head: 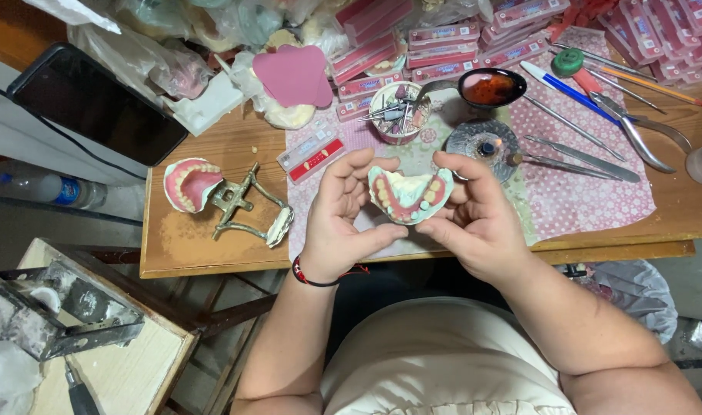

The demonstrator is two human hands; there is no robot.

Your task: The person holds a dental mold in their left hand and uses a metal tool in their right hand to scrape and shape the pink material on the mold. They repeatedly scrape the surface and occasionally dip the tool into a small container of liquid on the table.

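Observation:
A horseshoe-shaped denture model [409, 195], pale plaster with pink wax gums and a row of teeth, is held up between both hands above the table's front edge. My left hand [341, 215] grips its left side with the fingers curled over the top; a red and black band circles that wrist. My right hand [474, 219] cups the model's right side, thumb near the teeth.
A second pink denture on a metal articulator [235, 201] lies to the left on the wooden table [189, 246]. Behind the hands are a cup of burs [397, 111], a spoon of red wax [487, 87], pliers and hand tools [597, 157], tooth card boxes [443, 42], a phone [97, 104].

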